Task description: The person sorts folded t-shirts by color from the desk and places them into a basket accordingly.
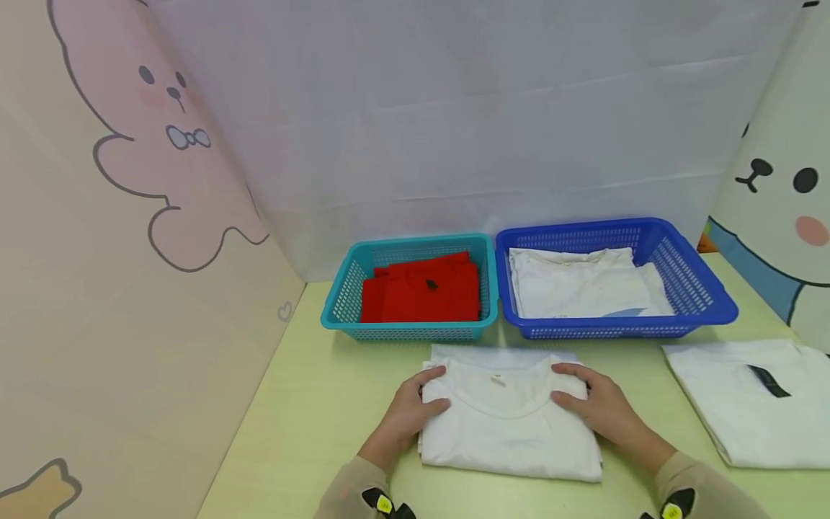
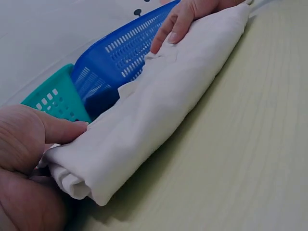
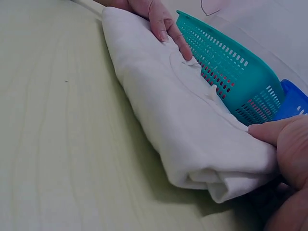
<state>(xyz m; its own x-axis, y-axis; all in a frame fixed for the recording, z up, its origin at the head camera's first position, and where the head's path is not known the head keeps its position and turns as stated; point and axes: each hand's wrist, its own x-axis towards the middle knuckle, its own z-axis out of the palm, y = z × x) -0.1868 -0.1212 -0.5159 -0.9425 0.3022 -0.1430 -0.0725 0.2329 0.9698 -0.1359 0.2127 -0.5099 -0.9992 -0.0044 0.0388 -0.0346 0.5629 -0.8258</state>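
A folded white T-shirt lies in front of me, its round neckline and small label facing up. My left hand grips its left side, and my right hand holds the opposite side. In the left wrist view, the left thumb rests on top while other fingers go under the edge. The right wrist view shows the right hand pinching its end the same way, with folded layers showing at the corner. A pale strip of cloth sticks out beyond the neckline.
Behind the shirt stand a teal basket with folded red clothing and a blue basket with folded white clothing. Another white folded garment with a black label lies at the right. A white curtain hangs behind.
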